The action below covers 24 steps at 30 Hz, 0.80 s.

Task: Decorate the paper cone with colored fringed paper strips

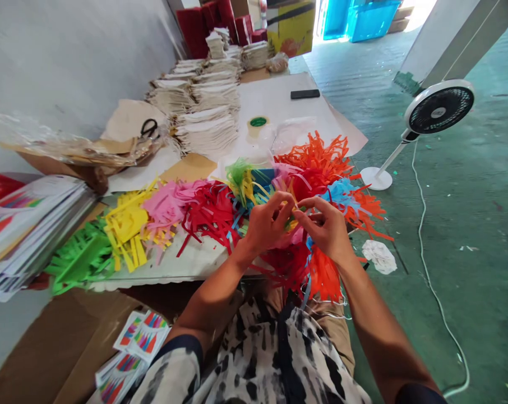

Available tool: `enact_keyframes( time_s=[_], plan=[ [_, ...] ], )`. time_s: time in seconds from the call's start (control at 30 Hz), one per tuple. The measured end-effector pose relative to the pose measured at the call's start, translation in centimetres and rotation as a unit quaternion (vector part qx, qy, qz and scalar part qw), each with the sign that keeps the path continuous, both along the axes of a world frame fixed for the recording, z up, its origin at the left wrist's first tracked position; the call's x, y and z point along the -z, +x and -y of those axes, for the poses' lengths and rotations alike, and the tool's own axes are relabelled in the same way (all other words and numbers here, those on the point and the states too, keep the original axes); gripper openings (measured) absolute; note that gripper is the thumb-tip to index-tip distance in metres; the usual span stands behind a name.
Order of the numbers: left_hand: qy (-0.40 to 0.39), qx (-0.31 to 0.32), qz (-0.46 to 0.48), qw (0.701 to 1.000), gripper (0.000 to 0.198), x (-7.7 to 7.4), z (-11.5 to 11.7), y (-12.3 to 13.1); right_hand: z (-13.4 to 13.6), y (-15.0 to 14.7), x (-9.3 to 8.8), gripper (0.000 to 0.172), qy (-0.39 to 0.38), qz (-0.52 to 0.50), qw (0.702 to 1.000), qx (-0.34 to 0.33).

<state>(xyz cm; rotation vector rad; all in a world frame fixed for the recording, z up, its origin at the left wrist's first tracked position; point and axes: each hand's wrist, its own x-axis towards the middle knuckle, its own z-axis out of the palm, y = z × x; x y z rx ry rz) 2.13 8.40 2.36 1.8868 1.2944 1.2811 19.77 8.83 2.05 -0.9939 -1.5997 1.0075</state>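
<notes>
My left hand [269, 220] and my right hand [324, 224] meet over a pile of coloured paper fringes near the table's front edge. Fingers of both hands are pinched close together on something thin and pale that is too small to name. Red fringe [287, 264] and orange fringe [324, 275] hang below the hands, and a blue fringe [342, 192] lies just right of them. More orange fringe [317, 157] spreads behind. To the left lie crimson [209, 212], pink [165, 203], yellow [128, 223] and green [83, 252] fringes in a row.
Stacks of white bundles [207, 126] stand at the back of the table [271, 98], with a tape roll [258, 122], a black phone-like object [305, 94] and scissors [148, 128]. Printed sheets [31, 224] pile up at left. A fan [439, 109] stands on the floor at right.
</notes>
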Motion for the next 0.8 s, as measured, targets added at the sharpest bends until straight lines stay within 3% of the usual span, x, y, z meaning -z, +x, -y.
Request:
enact_keyframes(
  time_s=[0.13, 0.27, 0.37, 0.53, 0.7, 0.8],
  plan=[
    [0.036, -0.002, -0.039, 0.999, 0.023, -0.4, 0.2, 0.4, -0.3, 0.2, 0.0, 0.018, 0.051, 0.020, 0.998, 0.029],
    [0.013, 0.047, -0.035, 0.998, 0.029, -0.2, 0.0, 0.5, -0.7, 0.8, 0.0, 0.014, 0.106, -0.008, 0.992, 0.069],
    [0.018, 0.081, -0.075, 0.994, 0.021, 0.2, -0.3, 0.3, -0.7, 1.2, 0.1, 0.015, 0.144, -0.026, 0.984, 0.103],
    [-0.020, 0.131, -0.132, 0.982, 0.028, -0.5, -0.9, -0.9, 0.7, 0.9, 1.6, 0.020, 0.079, -0.035, 0.988, 0.130],
    [-0.158, 0.315, -0.091, 0.931, 0.028, -2.8, -3.2, -2.3, 2.6, 0.7, 3.5, 0.021, 0.042, -0.035, 0.995, 0.088],
    [-0.101, 0.291, -0.071, 0.949, 0.022, -3.5, -5.6, -0.4, 3.5, 0.7, 3.8, 0.019, 0.050, -0.037, 0.994, 0.091]
  ],
)
